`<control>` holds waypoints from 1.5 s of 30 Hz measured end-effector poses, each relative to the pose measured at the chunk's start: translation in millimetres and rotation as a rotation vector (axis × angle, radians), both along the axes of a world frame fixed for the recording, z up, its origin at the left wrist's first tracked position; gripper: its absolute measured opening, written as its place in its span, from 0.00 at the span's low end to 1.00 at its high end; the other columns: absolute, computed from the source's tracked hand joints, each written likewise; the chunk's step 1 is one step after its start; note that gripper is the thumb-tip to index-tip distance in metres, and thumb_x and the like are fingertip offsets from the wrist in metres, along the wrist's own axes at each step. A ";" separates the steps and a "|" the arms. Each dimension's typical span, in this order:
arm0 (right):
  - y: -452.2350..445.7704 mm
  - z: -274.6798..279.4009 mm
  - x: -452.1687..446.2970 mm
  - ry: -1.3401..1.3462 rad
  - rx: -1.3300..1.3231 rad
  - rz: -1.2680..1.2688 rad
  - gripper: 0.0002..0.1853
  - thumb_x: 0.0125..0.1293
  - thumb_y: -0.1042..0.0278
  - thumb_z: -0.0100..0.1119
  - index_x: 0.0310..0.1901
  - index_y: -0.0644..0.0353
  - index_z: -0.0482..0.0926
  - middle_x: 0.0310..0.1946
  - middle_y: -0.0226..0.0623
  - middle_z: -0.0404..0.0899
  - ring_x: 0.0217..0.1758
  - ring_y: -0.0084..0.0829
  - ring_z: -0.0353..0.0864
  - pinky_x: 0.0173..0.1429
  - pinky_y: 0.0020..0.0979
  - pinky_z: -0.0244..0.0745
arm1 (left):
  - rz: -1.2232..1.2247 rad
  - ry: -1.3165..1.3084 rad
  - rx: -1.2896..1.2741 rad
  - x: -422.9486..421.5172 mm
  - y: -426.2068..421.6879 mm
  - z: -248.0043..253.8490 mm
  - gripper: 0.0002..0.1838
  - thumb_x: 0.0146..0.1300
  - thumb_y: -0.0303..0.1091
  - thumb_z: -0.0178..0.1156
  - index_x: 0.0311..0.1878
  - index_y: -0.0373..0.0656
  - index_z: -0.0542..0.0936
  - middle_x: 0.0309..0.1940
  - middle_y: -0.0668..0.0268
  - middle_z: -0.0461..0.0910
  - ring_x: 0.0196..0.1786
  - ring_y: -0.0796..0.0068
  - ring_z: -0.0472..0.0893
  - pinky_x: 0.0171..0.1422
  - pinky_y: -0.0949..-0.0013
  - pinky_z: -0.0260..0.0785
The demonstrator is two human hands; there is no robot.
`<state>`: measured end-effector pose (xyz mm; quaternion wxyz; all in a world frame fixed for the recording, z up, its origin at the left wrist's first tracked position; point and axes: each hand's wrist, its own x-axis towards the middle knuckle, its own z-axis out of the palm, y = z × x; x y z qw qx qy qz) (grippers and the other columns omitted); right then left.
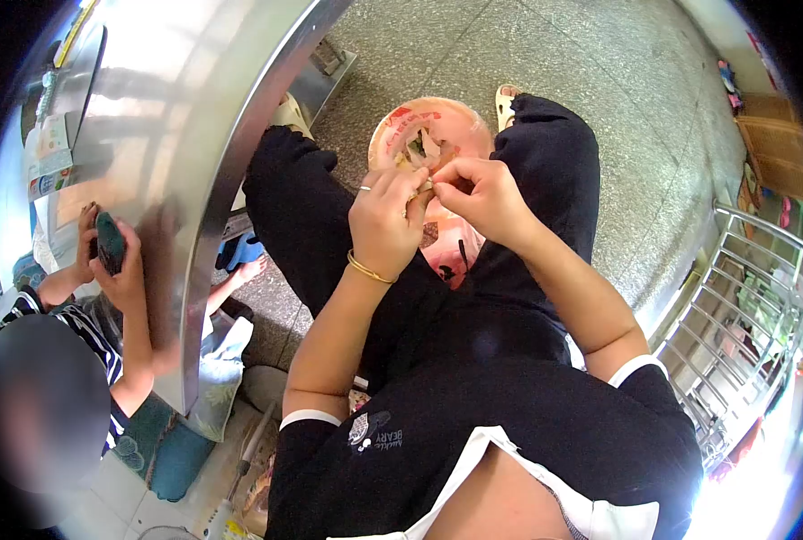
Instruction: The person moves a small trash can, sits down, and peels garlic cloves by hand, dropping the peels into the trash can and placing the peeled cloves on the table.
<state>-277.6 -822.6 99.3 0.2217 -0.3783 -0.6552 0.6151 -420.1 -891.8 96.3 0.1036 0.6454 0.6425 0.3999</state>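
My left hand (387, 216), with a ring and a gold bangle, has its fingers closed in a pinch. Against its fingertips, my right hand (484, 200) is also pinched, thumb and forefinger pressed together. Between them is a small pale piece (426, 185), too small to name and mostly covered by the fingers. Just below the hands, between my knees, stands a round pinkish bin (470, 115) with a printed plastic lining. Pale and green scraps (422, 148) lie inside it. My forearms hide part of the bin's near side.
At the left, a metal-topped table (172, 99) runs beside my knee. Another person's hands (118, 261) hold a dark green object (109, 243) over it. A metal rack (735, 315) stands at the right. Speckled tiles (636, 126) cover the floor.
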 end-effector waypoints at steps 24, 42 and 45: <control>-2.0 -18.3 -7.8 0.020 -0.292 -0.135 0.06 0.54 0.71 0.58 0.31 0.65 0.78 0.22 0.28 0.75 0.24 0.14 0.70 0.29 0.18 0.68 | -0.048 -0.299 -0.069 -9.4 1.2 -6.8 0.11 0.50 0.22 0.59 0.39 0.40 0.80 0.33 0.59 0.79 0.37 0.61 0.77 0.43 0.65 0.69; 5.0 4.4 6.9 -0.019 -0.368 0.069 0.07 0.58 0.72 0.52 0.29 0.66 0.77 0.23 0.30 0.77 0.24 0.16 0.74 0.30 0.20 0.72 | -0.195 0.018 0.071 -13.9 2.1 -4.0 0.13 0.48 0.27 0.59 0.41 0.45 0.81 0.36 0.66 0.78 0.37 0.64 0.77 0.40 0.66 0.71; 4.5 5.0 8.5 0.034 -0.421 0.091 0.07 0.58 0.72 0.52 0.28 0.66 0.77 0.22 0.30 0.76 0.23 0.16 0.73 0.30 0.19 0.71 | -0.242 0.017 0.019 -14.0 -0.4 2.4 0.11 0.48 0.26 0.61 0.39 0.42 0.81 0.34 0.63 0.78 0.37 0.62 0.76 0.41 0.67 0.69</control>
